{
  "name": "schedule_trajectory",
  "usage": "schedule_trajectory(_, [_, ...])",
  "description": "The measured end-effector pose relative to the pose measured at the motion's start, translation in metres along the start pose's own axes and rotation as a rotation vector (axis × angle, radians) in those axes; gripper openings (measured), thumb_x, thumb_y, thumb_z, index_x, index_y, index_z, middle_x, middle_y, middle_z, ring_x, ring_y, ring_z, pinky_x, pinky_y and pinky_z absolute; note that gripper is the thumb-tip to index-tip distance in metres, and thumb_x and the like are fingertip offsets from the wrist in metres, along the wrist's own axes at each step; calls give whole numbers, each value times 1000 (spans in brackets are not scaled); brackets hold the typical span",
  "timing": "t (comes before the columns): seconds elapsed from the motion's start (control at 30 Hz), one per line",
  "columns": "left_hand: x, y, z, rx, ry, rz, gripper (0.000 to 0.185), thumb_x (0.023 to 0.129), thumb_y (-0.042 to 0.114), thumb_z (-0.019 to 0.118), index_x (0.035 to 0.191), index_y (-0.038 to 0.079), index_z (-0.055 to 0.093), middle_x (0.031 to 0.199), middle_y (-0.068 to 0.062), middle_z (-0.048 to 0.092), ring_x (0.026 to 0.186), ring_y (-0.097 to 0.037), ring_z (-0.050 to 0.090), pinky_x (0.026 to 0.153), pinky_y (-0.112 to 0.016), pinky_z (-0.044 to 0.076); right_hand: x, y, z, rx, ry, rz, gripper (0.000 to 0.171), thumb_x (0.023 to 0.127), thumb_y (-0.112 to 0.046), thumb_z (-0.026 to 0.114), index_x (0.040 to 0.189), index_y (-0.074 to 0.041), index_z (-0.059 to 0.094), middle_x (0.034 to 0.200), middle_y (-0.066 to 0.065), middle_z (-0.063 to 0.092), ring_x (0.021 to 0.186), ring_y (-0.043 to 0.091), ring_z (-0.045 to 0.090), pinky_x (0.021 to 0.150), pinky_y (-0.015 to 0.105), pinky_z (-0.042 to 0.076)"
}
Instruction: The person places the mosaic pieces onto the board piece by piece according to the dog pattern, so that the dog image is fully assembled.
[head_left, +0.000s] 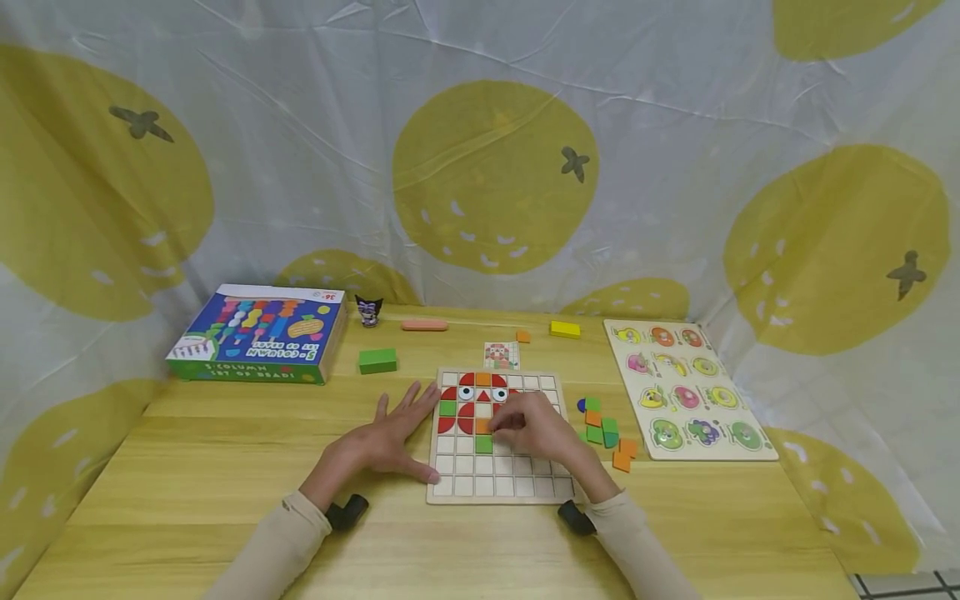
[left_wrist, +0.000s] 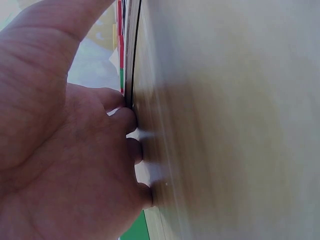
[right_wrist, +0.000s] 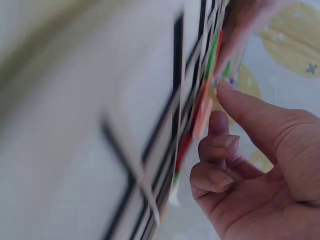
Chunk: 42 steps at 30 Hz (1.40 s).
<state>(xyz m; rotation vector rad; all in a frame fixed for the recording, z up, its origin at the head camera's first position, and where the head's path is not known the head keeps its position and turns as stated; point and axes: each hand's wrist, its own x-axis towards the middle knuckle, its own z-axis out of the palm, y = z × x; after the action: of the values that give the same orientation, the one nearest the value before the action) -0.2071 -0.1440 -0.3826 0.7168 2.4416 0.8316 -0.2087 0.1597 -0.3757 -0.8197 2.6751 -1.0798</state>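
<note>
A wooden grid board (head_left: 503, 486) lies in front of me, partly filled with red curved pieces, two eye pieces (head_left: 466, 393), a red triangle (head_left: 483, 397) and square tiles. My left hand (head_left: 386, 446) is spread at the board's left edge, its thumb by the lower left corner. Over the middle of the grid, my right hand (head_left: 534, 423) has its fingertips right beside an orange tile (head_left: 482, 426), above a green tile (head_left: 483, 444). In the right wrist view, thumb and index finger (right_wrist: 219, 122) stand apart with no piece between them. That hand hides several cells.
Loose tiles (head_left: 594, 434) lie right of the board, beside a fruit puzzle board (head_left: 643, 429). Behind are a pattern card (head_left: 501, 355), a yellow block (head_left: 565, 329), a pink bar (head_left: 424, 325), a small figurine (head_left: 368, 311), a green block (head_left: 377, 361) and a bead-set box (head_left: 258, 333).
</note>
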Motion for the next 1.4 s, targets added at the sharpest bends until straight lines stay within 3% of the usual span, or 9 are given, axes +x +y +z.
schedule_trajectory(0.13, [0,0,1,-2,-2,-1,132,81,51,94,175,11,9,183,-11,1,167,-39,-11,126,-71,-16,-5,10,-10,-29,34,12,12,89,-4,88,99,-10,86,87,-7,74,72,11,55,62,22,47])
schedule_trajectory(0.4, [0,-1,2,-7,0,0,132,81,53,93,175,11,10,183,-11,1,167,-39,-11,126,-71,-16,-7,23,-19,-12,16,13,12,90,-4,87,101,-9,87,89,-4,75,71,10,53,62,21,45])
schedule_trajectory(0.7, [1,-2,2,2,11,-3,132,80,53,94,175,11,11,183,-9,2,167,-37,-10,127,-71,-13,-8,24,-20,-2,7,28,9,90,-1,87,94,-9,85,86,-3,75,69,12,54,61,21,45])
schedule_trajectory(1.2, [1,-4,2,3,10,1,133,80,52,94,175,11,10,183,-8,1,167,-37,-10,126,-71,-14,-8,23,-20,-7,16,87,10,88,-2,88,92,-7,80,78,-4,66,68,11,54,62,21,47])
schedule_trajectory(1.4, [1,-4,2,3,7,3,132,81,52,94,175,12,10,183,-7,0,167,-36,-11,127,-70,-15,-12,23,-25,-23,24,80,9,90,-4,87,92,-7,80,81,-3,70,70,11,55,63,21,47])
